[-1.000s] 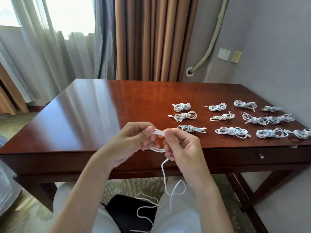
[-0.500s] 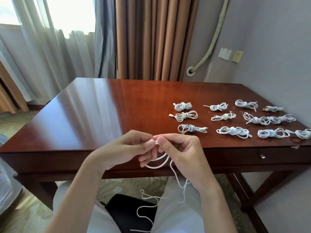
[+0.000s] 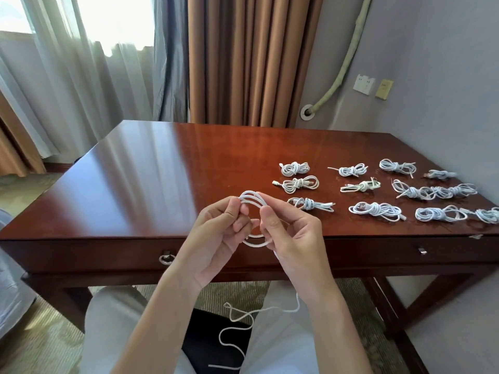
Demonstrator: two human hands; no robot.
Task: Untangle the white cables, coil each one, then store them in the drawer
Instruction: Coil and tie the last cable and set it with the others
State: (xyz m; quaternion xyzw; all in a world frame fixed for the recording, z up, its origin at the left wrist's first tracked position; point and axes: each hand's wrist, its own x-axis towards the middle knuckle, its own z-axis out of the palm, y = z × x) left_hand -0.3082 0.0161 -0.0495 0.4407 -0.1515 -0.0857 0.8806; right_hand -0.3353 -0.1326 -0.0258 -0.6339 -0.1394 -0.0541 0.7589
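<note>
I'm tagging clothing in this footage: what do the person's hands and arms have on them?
Nothing shows on them: the left hand and right hand are bare, with no gloves, rings or watch in view. Both forearms are uncovered, and no sleeve reaches into the picture.

glossy red-brown desk (image 3: 167, 184), drawer (image 3: 108, 255) in front edge w/ ring pull. on top, rt side: approx 12 coiled white cables (image 3: 375, 210) in rough rows, some touching.

Glossy red-brown desk (image 3: 151, 184) set against grey wall (image 3: 432, 49); window (image 3: 108, 17) veiled by sheer curtain (image 3: 67, 90), tan drapes (image 3: 251, 60) alongside; floor possibly carpeted.
</note>
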